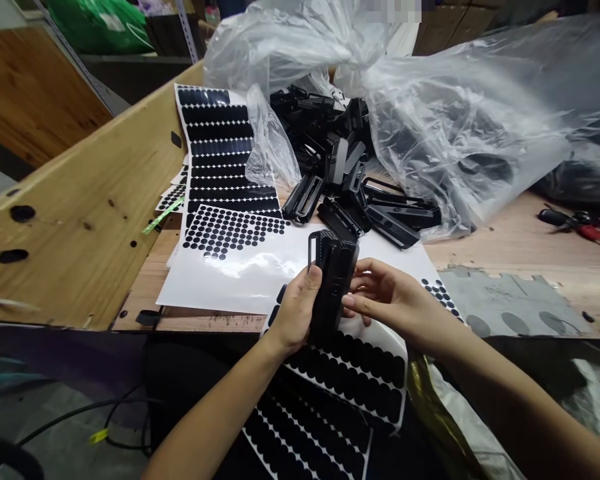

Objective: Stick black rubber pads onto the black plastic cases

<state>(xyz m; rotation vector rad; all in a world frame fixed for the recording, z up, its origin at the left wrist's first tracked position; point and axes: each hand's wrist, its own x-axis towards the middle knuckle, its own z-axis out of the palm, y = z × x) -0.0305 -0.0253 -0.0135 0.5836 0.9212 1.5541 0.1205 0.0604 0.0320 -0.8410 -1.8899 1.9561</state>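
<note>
My left hand (299, 307) is wrapped round a black plastic part (336, 277), held upright over the table's front edge. On the part's right side, my right hand (380, 293) has its fingers bent close to it, thumb tip at its edge; whether they pinch something small is hidden. Sheets of large black round stickers (350, 380) lie below my hands, over my lap. A white sheet with small black dots (230, 230) and a sheet with rows of black stickers (220, 153) lie at the left. Behind my hands is a pile of black parts (337, 160).
Clear plastic bags (460, 120) surround the pile at the back and right. A wooden board (90, 220) borders the table on the left. Scissors with red handles (587, 230) and a grey sheet (510, 303) lie on the right. A green strip (163, 215) rests near the board.
</note>
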